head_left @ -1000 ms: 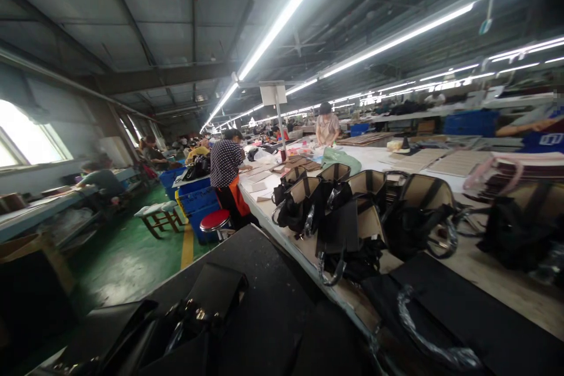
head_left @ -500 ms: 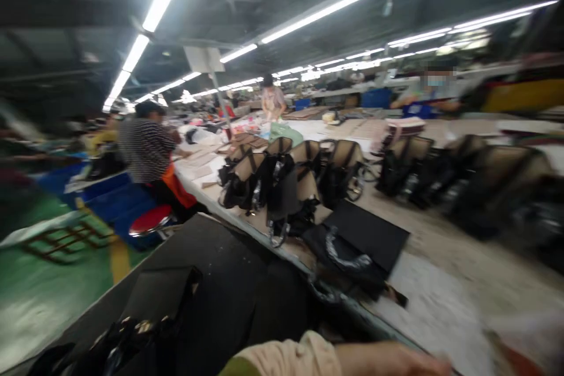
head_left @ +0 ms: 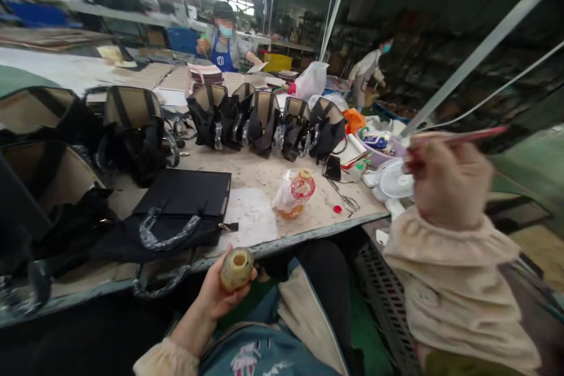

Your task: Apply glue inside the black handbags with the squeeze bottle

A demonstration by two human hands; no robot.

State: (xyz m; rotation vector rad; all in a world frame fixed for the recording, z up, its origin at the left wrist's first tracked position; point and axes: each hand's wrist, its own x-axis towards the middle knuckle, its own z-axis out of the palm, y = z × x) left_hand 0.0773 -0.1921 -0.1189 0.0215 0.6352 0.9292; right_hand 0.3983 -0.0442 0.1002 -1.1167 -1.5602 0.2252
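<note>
My left hand [head_left: 217,295] is wrapped round a small, stained, yellowish pot [head_left: 231,279] with an open round mouth, just below the table edge. Raised at the right, my right hand [head_left: 453,182] is closed on a thin reddish stick [head_left: 489,133]; motion blurs it, and I cannot make out its kind. A black handbag [head_left: 183,194] lies flat on the table in front of me, its handle wrapped in clear plastic. Right of it, on the table, stands a clear and red bottle [head_left: 303,187] with amber liquid low inside and white plastic around it.
Several open black bags [head_left: 264,123] stand in a row at the back. Scissors [head_left: 350,202], a red cap [head_left: 337,209], a phone [head_left: 332,168] and a white fan [head_left: 394,179] are at the right. A co-worker in a blue apron [head_left: 222,61] works across the table.
My view has swung right and down to the table before me. The pot in my left hand and the stick in my raised right hand have come into view.
</note>
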